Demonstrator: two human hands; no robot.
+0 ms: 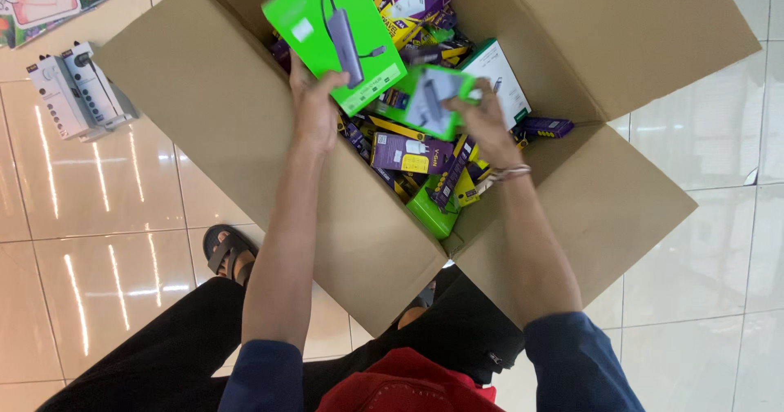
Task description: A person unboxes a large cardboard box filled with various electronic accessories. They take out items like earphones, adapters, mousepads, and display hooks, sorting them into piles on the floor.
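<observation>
The person stands over an open carton [572, 216] on the floor, full of small purple, yellow and green packs. The left hand [314, 106] pinches a large green box [335, 32] by its lower edge and holds it above the carton. The right hand [482, 118] closes on a small green box [437, 97], blurred, just over the pile. The step seems to be sorting out the green boxes; the next move probably needs a free place beside the carton

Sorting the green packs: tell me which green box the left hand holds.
The left hand holds the large flat green box picturing a grey hub with a cable. The smaller, blurred green box is in the right hand.
</observation>
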